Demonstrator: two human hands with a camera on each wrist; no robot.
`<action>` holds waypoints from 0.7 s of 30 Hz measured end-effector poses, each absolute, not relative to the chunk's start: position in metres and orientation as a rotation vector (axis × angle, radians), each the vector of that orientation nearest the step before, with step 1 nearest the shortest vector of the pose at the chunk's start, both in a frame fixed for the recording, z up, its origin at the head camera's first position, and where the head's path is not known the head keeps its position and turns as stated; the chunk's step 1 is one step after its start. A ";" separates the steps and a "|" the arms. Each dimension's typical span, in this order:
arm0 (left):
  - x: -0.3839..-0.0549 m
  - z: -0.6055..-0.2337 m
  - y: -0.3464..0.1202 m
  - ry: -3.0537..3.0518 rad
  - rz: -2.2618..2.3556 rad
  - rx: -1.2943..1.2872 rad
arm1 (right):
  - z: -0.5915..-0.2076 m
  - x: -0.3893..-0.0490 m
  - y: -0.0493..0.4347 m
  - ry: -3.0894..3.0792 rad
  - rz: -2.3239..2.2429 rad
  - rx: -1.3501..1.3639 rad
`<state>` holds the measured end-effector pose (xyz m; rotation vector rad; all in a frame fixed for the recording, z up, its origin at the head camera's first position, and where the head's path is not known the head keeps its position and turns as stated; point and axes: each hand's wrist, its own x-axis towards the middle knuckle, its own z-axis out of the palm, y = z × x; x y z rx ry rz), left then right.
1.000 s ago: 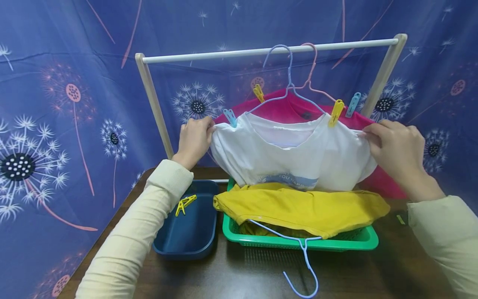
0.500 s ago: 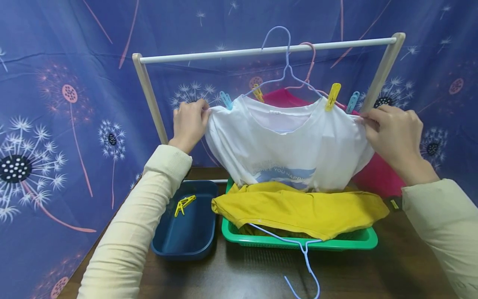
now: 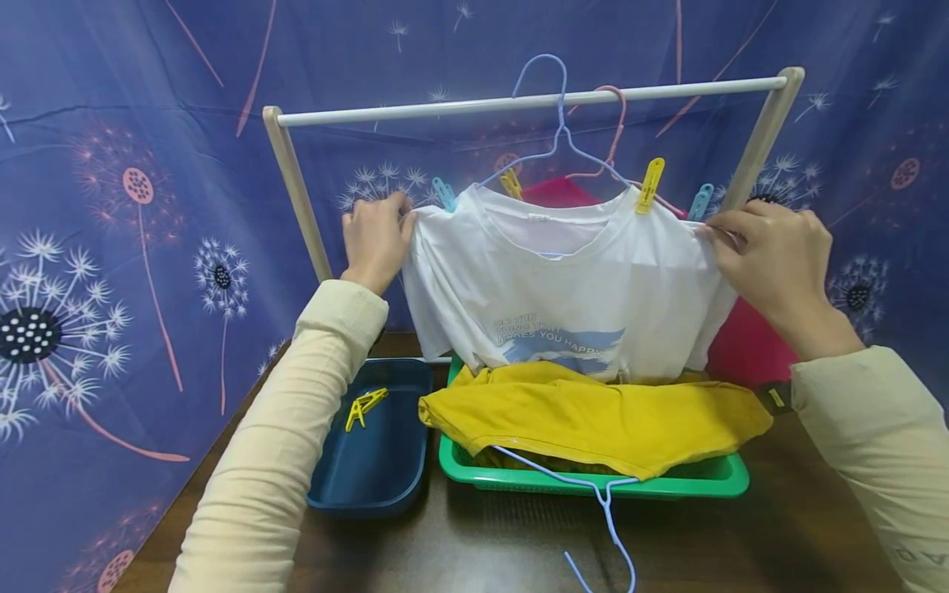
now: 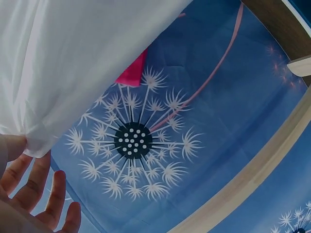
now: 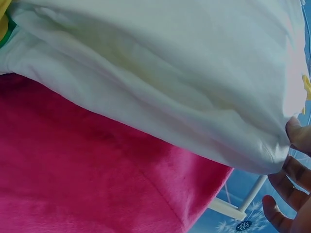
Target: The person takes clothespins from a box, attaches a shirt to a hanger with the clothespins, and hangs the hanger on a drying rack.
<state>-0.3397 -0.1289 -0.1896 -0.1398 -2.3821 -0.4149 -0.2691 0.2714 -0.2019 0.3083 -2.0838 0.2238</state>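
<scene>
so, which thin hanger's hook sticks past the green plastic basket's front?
The blue hanger in the yellow garment; the other blue hanger and the pink hanger have hooks up by the white rail.

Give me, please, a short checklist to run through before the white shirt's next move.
1. Left hand gripping the white shirt: ok, it pinches one sleeve.
2. Right hand gripping the shirt: ok, it pinches the other sleeve.
3. Light-blue clothespin and yellow clothespin on the shirt: ok, one at each shoulder.
4. Both clothespins gripping hanger wire too: cannot tell, cloth hides it.
5. The shirt's lavender hanger resting on the rail: not ok, its hook's bend stands above.
</scene>
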 end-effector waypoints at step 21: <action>-0.348 -0.214 -0.129 -2.468 -0.441 -0.074 | -0.218 -0.267 0.268 -2.142 0.173 0.360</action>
